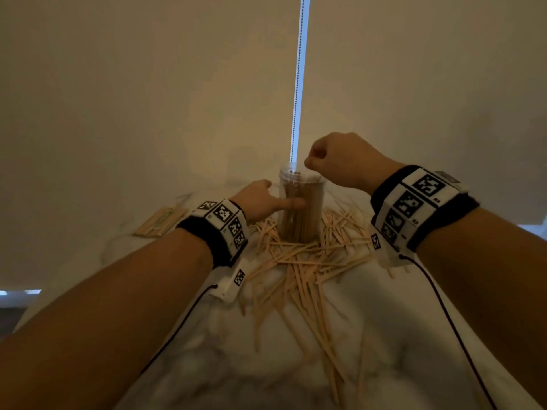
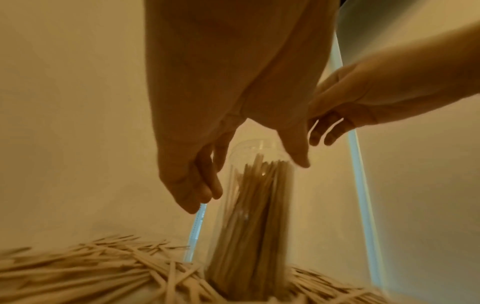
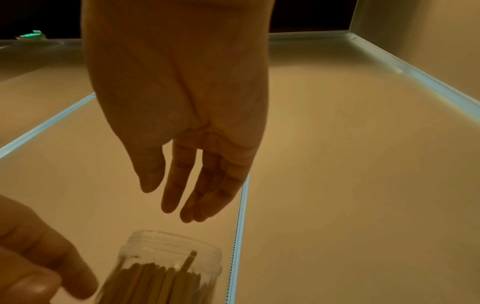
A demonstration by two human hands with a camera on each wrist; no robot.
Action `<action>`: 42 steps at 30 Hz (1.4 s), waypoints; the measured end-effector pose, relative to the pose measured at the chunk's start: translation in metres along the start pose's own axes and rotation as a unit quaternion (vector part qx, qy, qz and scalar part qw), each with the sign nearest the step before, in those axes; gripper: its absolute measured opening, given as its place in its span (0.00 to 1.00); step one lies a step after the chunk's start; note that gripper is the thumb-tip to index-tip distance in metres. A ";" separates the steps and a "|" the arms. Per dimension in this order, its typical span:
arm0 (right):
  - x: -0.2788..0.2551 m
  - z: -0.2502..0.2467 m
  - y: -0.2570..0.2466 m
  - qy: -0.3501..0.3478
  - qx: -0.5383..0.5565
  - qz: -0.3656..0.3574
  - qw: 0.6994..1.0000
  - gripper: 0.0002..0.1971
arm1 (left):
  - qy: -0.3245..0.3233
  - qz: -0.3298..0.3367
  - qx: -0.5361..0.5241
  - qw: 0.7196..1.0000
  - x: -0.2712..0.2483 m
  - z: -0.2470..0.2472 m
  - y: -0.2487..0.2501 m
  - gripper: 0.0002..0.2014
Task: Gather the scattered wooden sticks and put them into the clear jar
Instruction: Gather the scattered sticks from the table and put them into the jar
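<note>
A clear jar point(image 1: 302, 220) stands upright on the white table, packed with wooden sticks; it also shows in the left wrist view point(image 2: 249, 226) and the right wrist view point(image 3: 166, 273). My left hand point(image 1: 275, 196) holds the jar from the left, thumb across its front, fingers along its far side point(image 2: 197, 185). My right hand point(image 1: 313, 161) hovers just above the jar's mouth. In the right wrist view its fingers point(image 3: 176, 201) hang straight and hold nothing. Several loose sticks point(image 1: 302, 270) lie scattered around the jar's foot and toward me.
A tidy bundle of sticks point(image 1: 159, 221) lies at the back left of the marbled table point(image 1: 384, 335). Right behind the jar is a pale blind with a beaded chain point(image 1: 297, 99) hanging down. Cables run from both wristbands.
</note>
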State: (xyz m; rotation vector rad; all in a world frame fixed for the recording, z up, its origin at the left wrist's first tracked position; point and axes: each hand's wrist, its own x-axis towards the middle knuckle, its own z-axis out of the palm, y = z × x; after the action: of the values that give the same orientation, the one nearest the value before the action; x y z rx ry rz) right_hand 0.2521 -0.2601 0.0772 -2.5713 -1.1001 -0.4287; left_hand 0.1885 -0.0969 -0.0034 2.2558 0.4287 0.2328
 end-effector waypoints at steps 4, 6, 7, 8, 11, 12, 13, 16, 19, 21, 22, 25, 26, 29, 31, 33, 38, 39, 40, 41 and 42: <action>-0.045 -0.006 0.005 -0.062 0.003 0.025 0.998 0.13 | -0.003 0.019 0.023 1.000 -0.040 0.004 -0.007 0.28; -0.069 -0.006 0.011 -0.111 0.008 0.043 0.993 0.13 | -0.036 0.039 0.066 0.996 -0.066 0.009 -0.006 0.21; -0.082 -0.005 0.013 -0.144 0.008 0.057 0.988 0.13 | -0.065 0.044 0.091 0.993 -0.080 0.012 -0.005 0.21; -0.094 -0.003 0.016 -0.181 0.002 0.070 0.981 0.14 | -0.099 0.046 0.120 0.987 -0.095 0.015 -0.002 0.20; -0.126 0.006 0.028 -0.299 -0.022 0.112 0.947 0.17 | -0.204 0.036 0.209 0.956 -0.135 0.026 0.007 0.23; -0.137 0.007 0.032 -0.331 -0.029 0.131 0.934 0.18 | -0.225 0.035 0.225 0.947 -0.146 0.032 0.009 0.26; -0.147 0.007 0.037 -0.353 -0.042 0.148 0.923 0.18 | -0.235 0.041 0.239 0.941 -0.154 0.040 0.012 0.31; -0.177 0.000 0.050 -0.384 -0.098 0.203 0.895 0.18 | -0.210 0.077 0.307 0.925 -0.170 0.066 0.023 0.41; -0.203 -0.005 0.061 -0.437 -0.103 0.276 0.850 0.19 | -0.200 0.087 0.368 0.904 -0.170 0.091 0.021 0.48; -0.212 -0.004 0.065 -0.467 -0.085 0.284 0.833 0.18 | -0.192 0.092 0.384 0.898 -0.165 0.101 0.016 0.49; -0.214 -0.003 0.064 -0.474 -0.076 0.278 0.832 0.17 | -0.192 0.089 0.383 0.899 -0.164 0.101 0.017 0.45; -0.210 0.005 0.053 -0.483 -0.056 0.244 0.839 0.10 | -0.177 0.061 0.411 0.892 -0.162 0.088 0.028 0.26; -0.208 0.008 0.046 -0.482 -0.067 0.224 0.844 0.07 | -0.172 0.058 0.428 0.886 -0.161 0.082 0.031 0.24; -0.199 0.013 0.023 -0.463 -0.113 0.161 0.864 0.04 | -0.179 0.029 0.460 0.869 -0.154 0.071 0.030 0.22; -0.192 0.014 0.011 -0.439 -0.132 0.132 0.879 0.09 | -0.183 0.015 0.461 0.868 -0.151 0.068 0.028 0.19; -0.188 0.017 0.001 -0.421 -0.152 0.114 0.887 0.12 | -0.185 0.008 0.461 0.868 -0.148 0.066 0.025 0.24; -0.183 0.026 -0.018 -0.371 -0.215 0.041 0.902 0.16 | -0.201 -0.050 0.444 0.872 -0.143 0.049 0.021 0.31; -0.183 0.027 -0.020 -0.367 -0.222 0.029 0.903 0.16 | -0.207 -0.063 0.437 0.873 -0.141 0.046 0.019 0.30; -0.182 0.028 -0.022 -0.365 -0.227 0.019 0.903 0.17 | -0.211 -0.072 0.432 0.874 -0.138 0.043 0.017 0.28; -0.181 0.029 -0.023 -0.366 -0.229 0.013 0.902 0.17 | -0.212 -0.077 0.429 0.875 -0.136 0.041 0.015 0.24; -0.179 0.030 -0.023 -0.368 -0.227 0.009 0.901 0.17 | -0.212 -0.077 0.430 0.874 -0.135 0.040 0.015 0.21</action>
State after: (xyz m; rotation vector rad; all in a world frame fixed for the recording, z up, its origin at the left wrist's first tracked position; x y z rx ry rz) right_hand 0.1212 -0.3480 -0.0160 -3.2769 -1.3108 0.3996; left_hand 0.0793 -0.1847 -0.0217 2.9969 0.5346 -0.6630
